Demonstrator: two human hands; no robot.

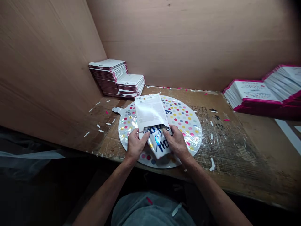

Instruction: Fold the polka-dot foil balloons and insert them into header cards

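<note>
A white printed packet (150,112) lies over a flat round foil balloon (185,121) with coloured dots. My left hand (135,145) pinches the packet's lower left corner at its open mouth. My right hand (176,141) grips a folded foil balloon (161,142) with blue lettering, which sticks partly out of the packet's mouth. Both hands sit close together at the near edge of the round balloon.
The worn cardboard-covered table (225,141) carries scraps of white and pink paper. Stacks of white packets (117,77) stand at the back left by the wooden wall. Pink-edged packet stacks (256,94) lie at the right.
</note>
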